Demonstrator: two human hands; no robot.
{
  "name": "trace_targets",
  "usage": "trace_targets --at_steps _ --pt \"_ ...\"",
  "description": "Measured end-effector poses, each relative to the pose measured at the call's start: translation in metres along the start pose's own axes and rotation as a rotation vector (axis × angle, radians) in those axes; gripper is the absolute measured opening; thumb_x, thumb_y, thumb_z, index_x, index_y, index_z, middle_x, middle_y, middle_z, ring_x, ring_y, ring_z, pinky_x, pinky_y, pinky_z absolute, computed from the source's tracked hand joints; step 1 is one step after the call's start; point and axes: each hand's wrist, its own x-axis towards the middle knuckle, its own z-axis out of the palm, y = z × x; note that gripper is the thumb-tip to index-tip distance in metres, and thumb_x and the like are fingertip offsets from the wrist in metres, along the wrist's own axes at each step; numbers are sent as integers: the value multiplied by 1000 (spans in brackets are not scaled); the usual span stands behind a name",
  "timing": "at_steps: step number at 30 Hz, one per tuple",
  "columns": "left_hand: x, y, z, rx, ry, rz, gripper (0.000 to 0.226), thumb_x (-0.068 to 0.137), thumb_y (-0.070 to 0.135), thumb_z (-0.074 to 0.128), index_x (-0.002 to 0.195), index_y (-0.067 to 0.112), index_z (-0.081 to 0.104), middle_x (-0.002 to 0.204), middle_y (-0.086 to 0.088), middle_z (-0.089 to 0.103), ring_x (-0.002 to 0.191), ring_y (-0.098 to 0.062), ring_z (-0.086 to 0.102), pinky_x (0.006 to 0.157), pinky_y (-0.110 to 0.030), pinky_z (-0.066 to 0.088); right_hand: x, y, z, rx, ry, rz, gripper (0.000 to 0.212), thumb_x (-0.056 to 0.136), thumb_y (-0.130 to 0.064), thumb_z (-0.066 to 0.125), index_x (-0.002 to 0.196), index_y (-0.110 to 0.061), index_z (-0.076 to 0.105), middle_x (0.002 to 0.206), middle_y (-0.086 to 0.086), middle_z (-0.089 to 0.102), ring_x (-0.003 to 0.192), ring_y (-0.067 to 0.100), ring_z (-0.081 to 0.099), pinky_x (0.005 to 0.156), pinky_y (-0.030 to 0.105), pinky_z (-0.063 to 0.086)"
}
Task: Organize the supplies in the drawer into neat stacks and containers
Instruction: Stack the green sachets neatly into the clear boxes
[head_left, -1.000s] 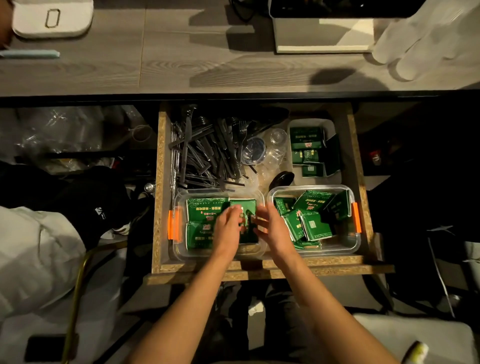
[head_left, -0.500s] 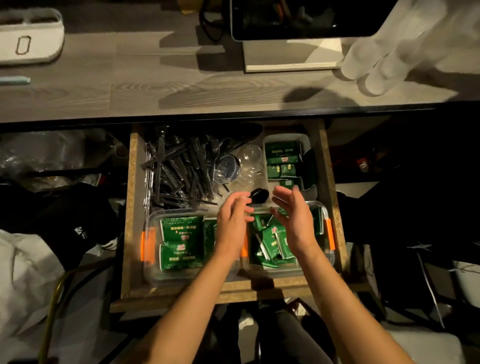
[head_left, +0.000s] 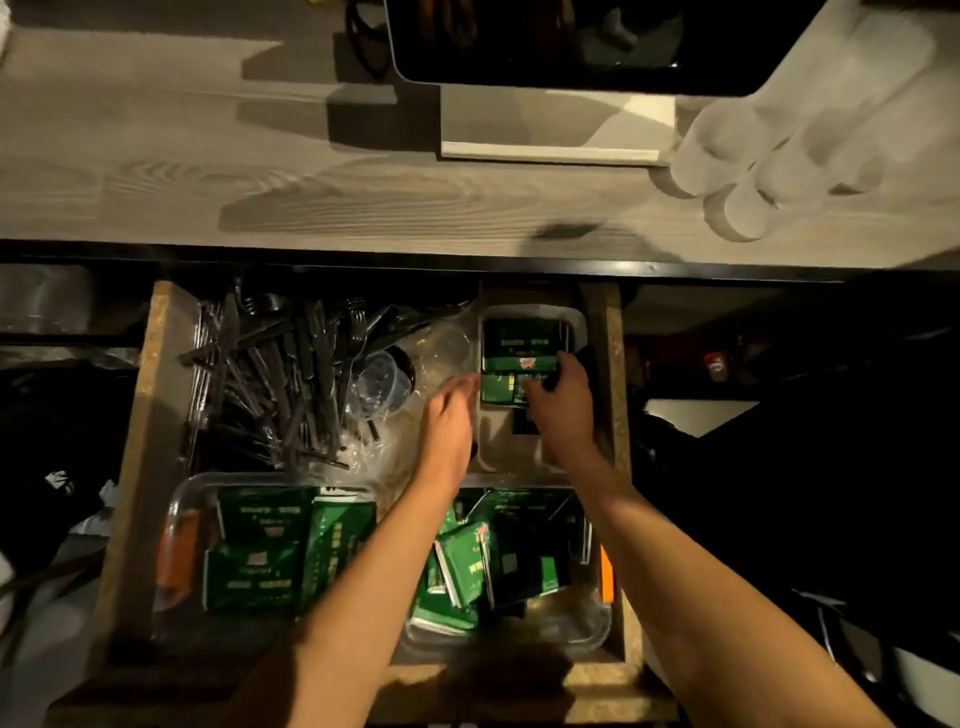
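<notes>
The open wooden drawer (head_left: 132, 467) holds a white tray (head_left: 493, 452) at its back right with green packets (head_left: 519, 343) stacked in it. My right hand (head_left: 563, 400) reaches into the tray, its fingers curled around the packets there. My left hand (head_left: 449, 421) is just left of the tray's rim, fingers relaxed and holding nothing. At the front, a clear container (head_left: 179, 525) with orange clips has flat green packets (head_left: 254, 551), and a second clear container (head_left: 587, 629) has jumbled green packets (head_left: 462, 566).
A heap of black plastic cutlery (head_left: 270, 384) fills the drawer's back left. Small clear plastic cups (head_left: 382, 389) lie between the cutlery and the tray. On the grey desk (head_left: 208, 176) above stand frosted cups (head_left: 753, 171) and a screen (head_left: 545, 47).
Both hands moved from the front containers toward the back of the drawer. My right hand has gone into the white tray and closed on packets; my left hand stopped beside it.
</notes>
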Motion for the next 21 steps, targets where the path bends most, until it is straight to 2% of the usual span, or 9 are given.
trace_targets --at_steps 2,4,7,10,12,15,17,19,21 --pt "7 5 5 33 -16 31 38 89 45 46 113 24 66 127 -2 66 124 -18 57 113 -39 40 20 -1 9 -74 -14 12 65 91 -18 66 146 1 37 148 19 42 135 34 42 109 41 40" --pt "11 7 8 44 -30 54 43 92 44 44 122 20 63 132 -3 63 127 -17 55 112 -35 39 34 -3 17 -84 -34 63 68 91 -21 66 146 1 33 145 20 44 131 36 47 105 43 45" --pt "15 3 10 1 -22 38 37 108 24 38 136 6 53 138 -11 57 131 -21 52 111 -29 39 42 -1 25 -110 -30 135 59 93 -26 66 137 1 38 135 21 52 120 37 55 93 40 48" --pt "16 -2 9 -6 -6 47 36 108 19 35 135 4 54 135 -10 58 129 -21 53 108 -27 40 39 3 29 -179 0 177 54 94 -30 64 133 1 43 131 21 54 117 38 56 89 41 48" --pt "13 -1 9 -28 7 50 31 108 18 37 129 8 58 126 -4 62 127 -20 55 108 -28 41 34 4 28 -110 41 184 42 95 -25 63 125 1 50 123 20 60 111 37 60 84 41 49" --pt "10 2 11 -43 16 48 20 105 22 45 113 21 63 114 7 66 120 -17 58 99 -24 43 20 1 24 -1 94 81 27 94 -16 63 114 1 58 113 19 61 101 34 62 82 39 53" --pt "6 2 11 -36 18 53 19 96 36 54 111 29 62 121 4 65 122 -16 58 103 -28 43 5 -8 13 108 125 15 18 91 -11 65 107 -2 62 102 11 64 92 25 64 76 24 52" --pt "-3 5 13 20 -8 77 32 95 40 58 125 30 55 135 2 58 129 -15 52 110 -31 39 -11 -18 -5 224 139 -31 12 87 -6 68 98 -9 66 86 1 67 79 13 64 65 13 48" --pt "-13 11 16 89 -45 152 47 101 29 57 144 22 41 145 2 48 134 -13 45 111 -29 36 -23 -23 -25 246 106 -82 15 83 -4 69 97 -11 70 85 1 70 78 12 67 68 22 53"
